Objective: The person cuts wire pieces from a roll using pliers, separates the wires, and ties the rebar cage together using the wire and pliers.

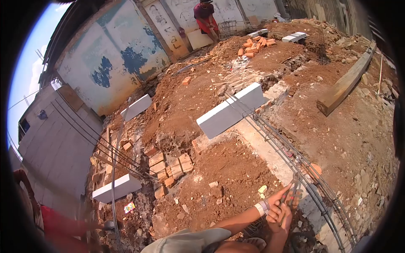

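Observation:
Both hands are close together at the lower right, beside a long rebar cage [310,192]. My left hand [282,198], with a light band on its wrist, has its fingers closed around a dark metal hand tool [296,181] whose head points up toward the bars. Right below it, my right hand [280,216] is closed against the tool's lower part; the fingers overlap, so which hand grips which part is hard to make out. The cage runs from a white block [231,110] down to the lower right, over a pale concrete strip [257,141].
White blocks [137,107] [117,188] stand at the left near thin bars. Bricks [168,168] lie left of centre, more [255,45] farther back. A timber beam [346,84] lies at right. One person [206,19] is at the back, another [59,221] at lower left.

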### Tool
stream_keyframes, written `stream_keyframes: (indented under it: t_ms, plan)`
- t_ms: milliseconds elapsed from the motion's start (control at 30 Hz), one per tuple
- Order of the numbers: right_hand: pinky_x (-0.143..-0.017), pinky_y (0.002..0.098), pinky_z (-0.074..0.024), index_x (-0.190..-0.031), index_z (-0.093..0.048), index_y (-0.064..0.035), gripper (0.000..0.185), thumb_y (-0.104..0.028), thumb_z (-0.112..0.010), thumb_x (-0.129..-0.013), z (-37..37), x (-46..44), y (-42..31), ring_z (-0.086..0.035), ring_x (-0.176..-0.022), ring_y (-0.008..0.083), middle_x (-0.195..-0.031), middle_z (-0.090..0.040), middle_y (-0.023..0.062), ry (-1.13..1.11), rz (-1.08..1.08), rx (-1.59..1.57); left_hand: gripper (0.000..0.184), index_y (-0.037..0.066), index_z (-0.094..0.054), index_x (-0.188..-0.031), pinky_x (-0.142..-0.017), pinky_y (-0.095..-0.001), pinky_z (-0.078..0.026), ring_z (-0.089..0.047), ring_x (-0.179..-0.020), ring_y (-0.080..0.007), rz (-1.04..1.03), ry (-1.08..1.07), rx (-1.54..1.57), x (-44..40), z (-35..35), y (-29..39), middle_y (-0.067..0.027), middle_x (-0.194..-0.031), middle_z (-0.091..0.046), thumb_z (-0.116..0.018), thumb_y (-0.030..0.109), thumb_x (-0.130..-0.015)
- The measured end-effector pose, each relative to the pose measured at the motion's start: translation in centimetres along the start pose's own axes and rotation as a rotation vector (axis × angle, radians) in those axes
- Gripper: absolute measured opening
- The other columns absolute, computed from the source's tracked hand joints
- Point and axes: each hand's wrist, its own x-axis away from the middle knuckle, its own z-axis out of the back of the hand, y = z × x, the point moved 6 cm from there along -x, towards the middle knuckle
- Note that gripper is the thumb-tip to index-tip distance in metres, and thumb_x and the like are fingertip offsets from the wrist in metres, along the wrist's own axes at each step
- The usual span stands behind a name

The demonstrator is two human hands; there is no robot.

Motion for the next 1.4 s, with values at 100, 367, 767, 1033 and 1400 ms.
stream_keyframes:
  t_ms: [100, 367, 767, 1033, 1400]
  plan:
    - [-0.06, 0.0416, -0.0461, -0.103, -0.057, 0.0003, 0.027, -0.019, -0.062, -0.085, 4.0, 3.0, -4.6, -0.059, -0.069, 0.0313, -0.078, -0.059, 0.015, 0.739, 0.44, 1.451, 0.056, 0.006, -0.05, -0.135, -0.089, -0.0286, -0.05, -0.062, -0.107, -0.0136, 0.129, 0.047, -0.176, 4.4, -1.2, 1.1, -0.0078, -0.123, -0.063, -0.047, 0.049, -0.1]
    - [-0.073, 0.0493, -0.049, -0.097, -0.056, 0.0027, 0.037, -0.025, -0.07, -0.077, -0.1, 3.1, -3.2, -0.063, -0.081, 0.0438, -0.084, -0.064, 0.0231, 1.183, 0.573, 1.963, 0.039, 0.003, -0.062, -0.118, -0.083, -0.0242, -0.047, -0.058, -0.093, -0.0084, -0.158, 0.285, -0.795, 5.8, -4.0, 2.1, -0.0027, -0.107, -0.064, -0.057, 0.036, -0.098]
    - [-0.08, 0.0363, -0.0506, -0.124, -0.047, 0.0005, 0.05, 0.002, -0.067, -0.078, 3.0, 2.5, 0.5, -0.064, -0.092, 0.0207, -0.097, -0.063, 0.0095, 0.842, 0.65, 1.578, 0.035, 0.002, -0.058, -0.092, -0.04, -0.0239, -0.042, -0.054, -0.044, -0.0117, 0.098, 0.616, -0.769, 3.2, -4.6, 4.5, -0.0017, -0.062, -0.055, -0.069, 0.035, -0.087]
    - [-0.073, 0.0371, -0.0485, -0.116, -0.047, -0.0051, 0.044, -0.016, -0.071, -0.081, 3.4, 0.9, 1.2, -0.064, -0.084, 0.0263, -0.095, -0.063, 0.0141, 0.662, 0.475, 1.447, 0.037, 0.003, -0.055, -0.087, -0.072, -0.0334, -0.049, -0.059, -0.074, -0.0187, 0.025, 0.072, -1.024, 1.7, -1.3, 5.3, -0.008, -0.076, -0.059, -0.041, 0.037, -0.096]
    - [-0.09, 0.0447, -0.0553, -0.133, -0.035, 0.001, 0.051, -0.004, -0.062, -0.09, -0.4, 1.2, 0.0, -0.062, -0.111, 0.0334, -0.109, -0.062, 0.0183, 0.304, 0.08, 0.326, 0.063, -0.004, -0.06, -0.121, -0.092, -0.0372, -0.044, -0.058, -0.101, -0.022, 0.022, -0.165, -0.575, 1.3, -4.9, 4.6, -0.0129, -0.114, -0.065, -0.035, 0.048, -0.095]
